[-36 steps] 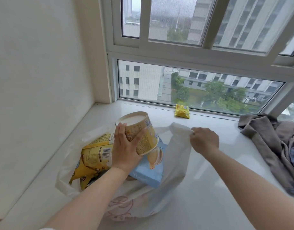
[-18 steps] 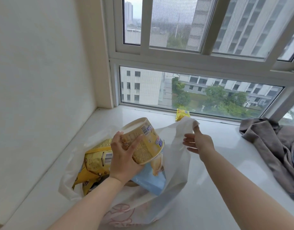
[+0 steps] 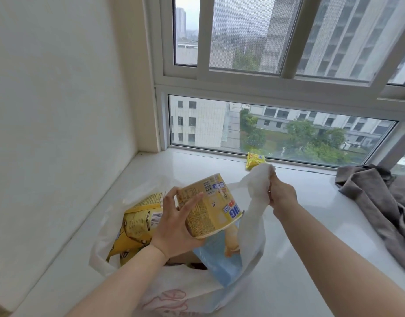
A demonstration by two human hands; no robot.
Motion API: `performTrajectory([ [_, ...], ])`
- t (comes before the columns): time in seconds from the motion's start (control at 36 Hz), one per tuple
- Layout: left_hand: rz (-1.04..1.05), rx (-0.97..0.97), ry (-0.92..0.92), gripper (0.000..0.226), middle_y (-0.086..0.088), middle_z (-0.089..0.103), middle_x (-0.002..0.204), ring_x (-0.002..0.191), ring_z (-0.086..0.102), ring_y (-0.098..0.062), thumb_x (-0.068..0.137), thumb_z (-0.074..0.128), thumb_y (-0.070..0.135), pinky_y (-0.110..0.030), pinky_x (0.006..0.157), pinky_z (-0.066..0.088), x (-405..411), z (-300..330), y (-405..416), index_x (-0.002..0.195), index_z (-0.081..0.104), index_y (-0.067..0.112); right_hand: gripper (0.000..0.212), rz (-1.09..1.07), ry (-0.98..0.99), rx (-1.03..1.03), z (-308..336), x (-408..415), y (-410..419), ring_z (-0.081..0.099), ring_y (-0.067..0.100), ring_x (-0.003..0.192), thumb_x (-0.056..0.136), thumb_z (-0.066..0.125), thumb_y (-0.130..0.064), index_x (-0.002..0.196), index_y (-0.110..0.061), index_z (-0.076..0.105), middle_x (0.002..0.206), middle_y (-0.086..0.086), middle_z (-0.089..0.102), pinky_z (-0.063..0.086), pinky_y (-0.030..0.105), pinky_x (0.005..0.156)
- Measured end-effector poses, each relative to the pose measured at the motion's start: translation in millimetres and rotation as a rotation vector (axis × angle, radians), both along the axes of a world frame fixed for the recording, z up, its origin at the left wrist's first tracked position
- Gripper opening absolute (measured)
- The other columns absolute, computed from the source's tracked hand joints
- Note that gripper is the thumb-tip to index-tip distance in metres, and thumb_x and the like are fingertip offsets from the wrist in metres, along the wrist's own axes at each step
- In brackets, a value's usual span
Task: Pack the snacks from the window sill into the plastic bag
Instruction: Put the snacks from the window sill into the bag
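The plastic bag (image 3: 249, 227) hides the blue packet's (image 3: 219, 261) right side — the grey cloth (image 3: 375, 202) runs off the right edge.

- Soft, grey daylight comes in through the window (image 3: 277, 133).
- The window sill (image 3: 299, 259) shows pale glare.
- Shadows are faint.
- Straight frame lines bend toward the edges.
- Focus is slightly soft throughout.

Head view — down, close over sill (image 3: 288, 259)

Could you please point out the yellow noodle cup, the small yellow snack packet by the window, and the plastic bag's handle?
yellow noodle cup (image 3: 211, 205), head view, on its printed side wall.
small yellow snack packet (image 3: 255, 160), head view, on its front face.
plastic bag handle (image 3: 257, 183), head view, on the bunched film beside the right hand.
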State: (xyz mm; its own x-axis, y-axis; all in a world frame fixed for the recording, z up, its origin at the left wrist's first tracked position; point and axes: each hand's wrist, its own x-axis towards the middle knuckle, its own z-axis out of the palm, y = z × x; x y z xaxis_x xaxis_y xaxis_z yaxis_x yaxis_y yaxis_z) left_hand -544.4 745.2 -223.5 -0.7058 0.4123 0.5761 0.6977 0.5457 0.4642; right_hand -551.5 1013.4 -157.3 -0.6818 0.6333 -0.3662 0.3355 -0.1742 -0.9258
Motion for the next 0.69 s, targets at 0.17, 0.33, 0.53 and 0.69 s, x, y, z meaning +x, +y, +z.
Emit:
performTrajectory([
  [0.17,-0.022,-0.004,-0.002,0.104,-0.005,0.015,0.137,0.128,0.024,-0.034,0.051,0.071,0.054,-0.033,0.093,0.04,-2.8,-3.3,-3.2,0.138,0.013,0.056,0.056,0.133,0.083,-0.124,-2.7,6.8,1.2,0.063,0.028,0.092,0.082,0.052,-0.065,0.09,-0.01,0.064,0.096,0.007,0.066,0.051,0.04,0.084],
  [0.33,-0.024,-0.003,0.039,0.098,-0.006,0.019,0.136,0.126,0.024,-0.026,0.053,0.068,0.056,-0.026,0.087,0.042,-3.5,-1.9,-6.3,0.137,0.02,0.046,0.064,0.04,-0.032,0.075,-1.0,0.7,10.6,0.057,0.029,0.086,0.086,0.047,-0.064,0.101,-0.003,0.056,0.091,0.011,0.059,0.048,0.037,0.071],
  [0.53,-0.07,-0.01,0.0,0.104,-0.002,0.017,0.136,0.127,0.027,-0.029,0.053,0.071,0.052,-0.036,0.085,0.052,-9.9,0.7,-7.1,0.136,0.01,0.061,0.055,0.092,-0.136,0.083,3.9,-7.2,7.1,0.059,0.031,0.091,0.091,0.044,-0.057,0.103,-0.004,0.055,0.099,0.012,0.059,0.049,0.036,0.078],
  [0.69,-0.158,-0.006,0.055,0.099,-0.005,0.019,0.133,0.126,0.025,-0.02,0.056,0.074,0.049,-0.03,0.095,0.044,-11.3,9.2,0.5,0.137,0.018,0.053,0.039,0.271,-0.023,-0.114,14.2,-2.9,-5.9,0.064,0.03,0.083,0.094,0.05,-0.04,0.111,-0.006,0.057,0.102,0.015,0.064,0.052,0.035,0.071],
])
